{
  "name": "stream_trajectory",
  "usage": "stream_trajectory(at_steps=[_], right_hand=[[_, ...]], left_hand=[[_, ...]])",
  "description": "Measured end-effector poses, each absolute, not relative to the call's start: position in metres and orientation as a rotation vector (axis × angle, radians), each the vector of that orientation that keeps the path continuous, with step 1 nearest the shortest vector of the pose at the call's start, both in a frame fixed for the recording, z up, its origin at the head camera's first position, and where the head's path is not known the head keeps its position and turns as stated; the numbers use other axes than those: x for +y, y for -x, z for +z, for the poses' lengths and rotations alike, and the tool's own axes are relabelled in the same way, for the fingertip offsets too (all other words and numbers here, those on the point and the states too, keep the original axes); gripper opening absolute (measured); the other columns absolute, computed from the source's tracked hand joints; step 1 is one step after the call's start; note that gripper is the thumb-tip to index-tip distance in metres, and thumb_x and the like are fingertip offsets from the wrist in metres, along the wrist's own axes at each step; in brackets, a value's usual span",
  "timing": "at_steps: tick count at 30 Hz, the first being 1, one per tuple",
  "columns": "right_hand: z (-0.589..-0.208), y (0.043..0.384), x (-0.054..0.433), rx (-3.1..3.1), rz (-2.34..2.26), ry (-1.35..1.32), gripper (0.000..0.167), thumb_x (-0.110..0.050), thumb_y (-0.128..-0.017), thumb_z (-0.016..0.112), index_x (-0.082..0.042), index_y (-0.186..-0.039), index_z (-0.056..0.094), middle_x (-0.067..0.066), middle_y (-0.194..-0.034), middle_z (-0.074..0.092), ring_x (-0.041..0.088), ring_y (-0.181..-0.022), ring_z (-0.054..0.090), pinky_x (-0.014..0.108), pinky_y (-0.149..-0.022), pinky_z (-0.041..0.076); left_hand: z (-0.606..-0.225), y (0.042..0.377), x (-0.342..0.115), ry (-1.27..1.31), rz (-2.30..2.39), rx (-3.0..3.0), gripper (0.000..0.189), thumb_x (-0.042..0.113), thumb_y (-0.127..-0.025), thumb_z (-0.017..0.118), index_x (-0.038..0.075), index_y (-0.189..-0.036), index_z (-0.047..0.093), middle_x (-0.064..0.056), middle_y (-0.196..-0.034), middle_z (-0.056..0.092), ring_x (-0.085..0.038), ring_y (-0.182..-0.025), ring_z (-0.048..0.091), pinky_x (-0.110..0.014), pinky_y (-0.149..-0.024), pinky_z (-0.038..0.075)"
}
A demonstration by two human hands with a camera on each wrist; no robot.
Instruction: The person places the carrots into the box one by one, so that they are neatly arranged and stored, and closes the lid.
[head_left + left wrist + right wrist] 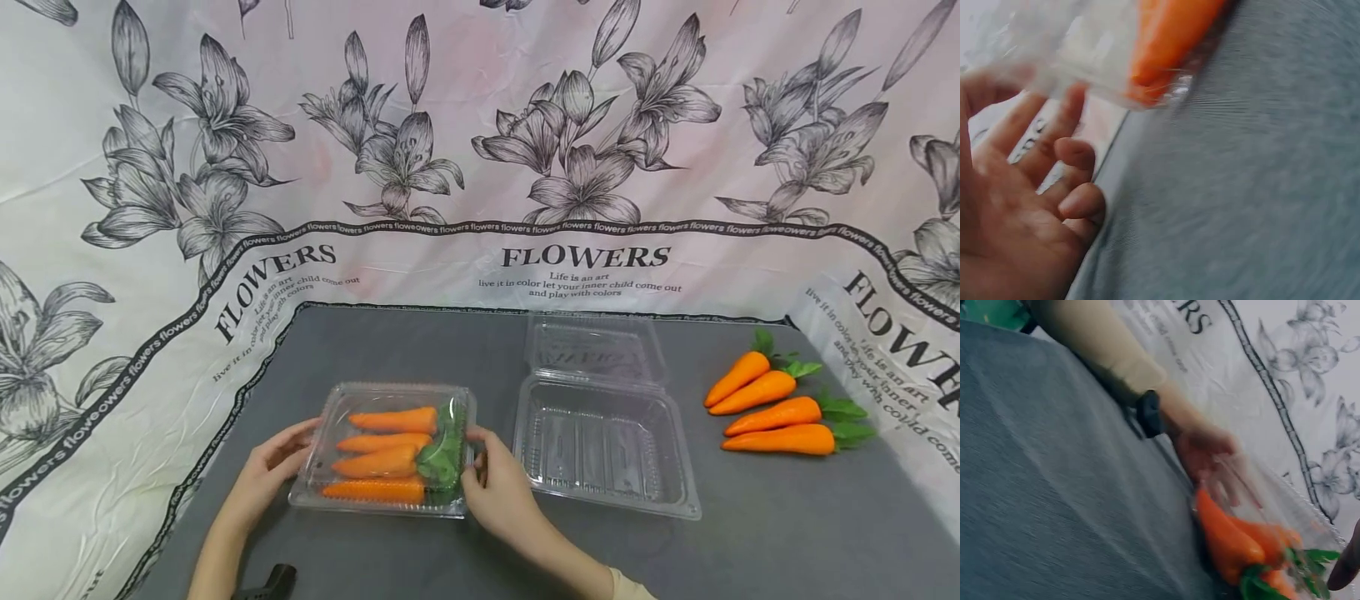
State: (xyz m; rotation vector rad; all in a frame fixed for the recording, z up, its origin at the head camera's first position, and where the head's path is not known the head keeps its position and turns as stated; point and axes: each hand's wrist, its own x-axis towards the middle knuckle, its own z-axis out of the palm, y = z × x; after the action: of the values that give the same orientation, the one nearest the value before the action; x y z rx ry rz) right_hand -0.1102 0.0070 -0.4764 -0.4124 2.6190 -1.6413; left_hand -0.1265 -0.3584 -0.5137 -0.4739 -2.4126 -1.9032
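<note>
Here, low and left of centre in the frame, the left hand [272, 468] and right hand [501, 483] pinch opposite ends of a box [375, 509], seemingly to steady the carrots [378, 461] inside

1. A grey surface [750, 542] spread across the tabletop and reached back to the fabric backdrop [450, 271].
2. That backdrop, white with pinkish areas, rose behind and along both sides.
3. Lily drawings [408, 162] in black line covered its upper part.
4. A dark band [570, 227], repeating "flowers" in small pale letters, ran beneath them and sloped down at either side.
5. Large lettering [585, 257] below read "FLOWERS", above smaller lines beginning "Life is an art".
6. A clear plastic container [618, 504] sat mid-table, its lid [600, 350] folded back toward the backdrop.
7. Four loose carrots [780, 415] lay right of it, tips leftward, leafy tops [847, 433] rightward.
</note>
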Motion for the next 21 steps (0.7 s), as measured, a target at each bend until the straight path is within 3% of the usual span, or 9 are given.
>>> stream_trajectory(at_steps=[2,3,5,6,9,12,15,18,21], right_hand=[[-0.481,0.104,0.003,2.619,-1.633,0.430,0.062,0.003,-0.091,0.054,0.008,-0.152,0.047,0.031,-0.135,0.061,0.034,-0.107,0.066,0.044,-0.089,0.056],[-0.484,0.102,0.001,2.615,-1.632,0.433,0.066,0.002,-0.091,0.052,0.007,-0.157,0.043,0.034,-0.151,0.050,0.044,-0.124,0.060,0.054,-0.100,0.052],[-0.492,0.099,-0.002,2.611,-1.659,0.437,0.072,0.001,-0.092,0.050,0.004,-0.162,0.035,0.032,-0.166,0.032,0.050,-0.144,0.044,0.064,-0.111,0.042],[-0.496,0.099,-0.003,2.622,-1.681,0.432,0.072,0.001,-0.092,0.049,0.001,-0.163,0.036,0.031,-0.162,0.038,0.047,-0.144,0.045,0.062,-0.111,0.042],[-0.510,0.102,-0.004,2.682,-1.789,0.425,0.057,0.003,-0.093,0.052,-0.003,-0.149,0.052,0.016,-0.136,0.059,0.022,-0.111,0.061,0.037,-0.088,0.056],[-0.522,0.108,-0.004,2.743,-1.917,0.501,0.027,0.006,-0.095,0.057,-0.007,-0.119,0.062,-0.001,-0.097,0.061,0.005,-0.073,0.049,0.020,-0.060,0.044],[-0.530,0.112,-0.003,2.707,-2.032,0.617,0.014,0.007,-0.101,0.057,-0.007,-0.104,0.059,-0.008,-0.074,0.055,-0.003,-0.060,0.045,0.018,-0.051,0.042],[-0.533,0.114,-0.003,2.600,-2.111,0.680,0.009,0.003,-0.106,0.055,-0.005,-0.105,0.059,-0.006,-0.068,0.056,-0.003,-0.056,0.049,0.022,-0.047,0.045],[-0.535,0.114,-0.003,2.512,-2.153,0.703,0.010,0.003,-0.104,0.057,-0.004,-0.111,0.058,0.001,-0.069,0.059,0.001,-0.055,0.053,0.024,-0.047,0.047]], left_hand=[[-0.515,0.122,-0.364,0.581,-1.967,-2.368,0.050,-0.009,-0.106,0.049,-0.001,-0.155,0.050,0.010,-0.120,0.072,-0.006,-0.101,0.069,-0.023,-0.082,0.057],[-0.515,0.121,-0.366,0.638,-1.995,-2.342,0.053,-0.011,-0.104,0.048,-0.001,-0.157,0.048,0.008,-0.123,0.071,-0.006,-0.102,0.069,-0.024,-0.082,0.058],[-0.517,0.123,-0.368,0.737,-2.032,-2.304,0.059,-0.014,-0.101,0.045,-0.003,-0.159,0.042,0.006,-0.127,0.069,-0.008,-0.103,0.069,-0.025,-0.082,0.058],[-0.519,0.124,-0.369,0.776,-2.046,-2.291,0.061,-0.015,-0.100,0.044,-0.004,-0.160,0.039,0.004,-0.129,0.068,-0.008,-0.103,0.068,-0.026,-0.082,0.058],[-0.522,0.126,-0.368,0.818,-2.046,-2.275,0.064,-0.015,-0.098,0.043,-0.006,-0.161,0.036,0.003,-0.130,0.067,-0.008,-0.103,0.067,-0.026,-0.082,0.057],[-0.523,0.127,-0.365,0.757,-1.937,-2.294,0.057,-0.016,-0.101,0.048,-0.008,-0.157,0.042,0.006,-0.122,0.069,-0.006,-0.099,0.066,-0.023,-0.079,0.054],[-0.524,0.127,-0.362,0.636,-1.815,-2.305,0.040,-0.015,-0.102,0.054,-0.007,-0.141,0.057,0.011,-0.107,0.070,-0.003,-0.088,0.064,-0.023,-0.071,0.050],[-0.523,0.127,-0.360,0.562,-1.793,-2.278,0.023,-0.016,-0.101,0.055,-0.005,-0.120,0.063,0.011,-0.092,0.068,-0.005,-0.074,0.057,-0.029,-0.062,0.044],[-0.523,0.127,-0.360,0.622,-1.887,-2.223,0.020,-0.019,-0.100,0.050,-0.003,-0.109,0.060,0.007,-0.084,0.065,-0.012,-0.068,0.052,-0.036,-0.059,0.039]])
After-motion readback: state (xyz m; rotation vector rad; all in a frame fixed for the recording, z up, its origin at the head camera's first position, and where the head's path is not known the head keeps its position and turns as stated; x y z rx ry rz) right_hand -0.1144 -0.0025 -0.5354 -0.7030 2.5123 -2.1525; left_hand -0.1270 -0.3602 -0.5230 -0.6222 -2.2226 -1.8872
